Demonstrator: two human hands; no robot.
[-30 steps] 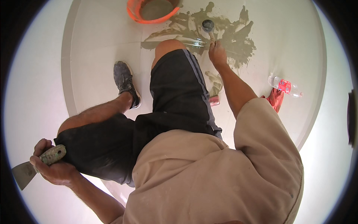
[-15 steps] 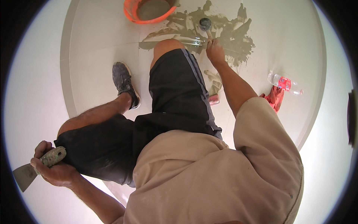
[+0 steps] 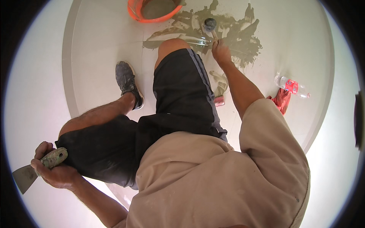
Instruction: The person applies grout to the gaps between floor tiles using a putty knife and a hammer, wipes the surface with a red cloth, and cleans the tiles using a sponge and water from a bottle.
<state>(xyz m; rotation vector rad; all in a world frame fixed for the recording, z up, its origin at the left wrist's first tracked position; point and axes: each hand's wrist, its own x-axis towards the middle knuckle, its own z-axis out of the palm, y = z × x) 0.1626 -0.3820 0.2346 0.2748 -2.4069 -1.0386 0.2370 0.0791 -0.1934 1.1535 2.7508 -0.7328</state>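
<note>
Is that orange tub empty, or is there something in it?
Not empty: a grey-green mix shows inside the orange tub. How full, I cannot tell; the picture cuts off its far side.

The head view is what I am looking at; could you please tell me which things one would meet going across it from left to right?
Scraper in the left hand, dark shoe, orange basin, mallet in the right hand, clear plastic bottle.
</note>
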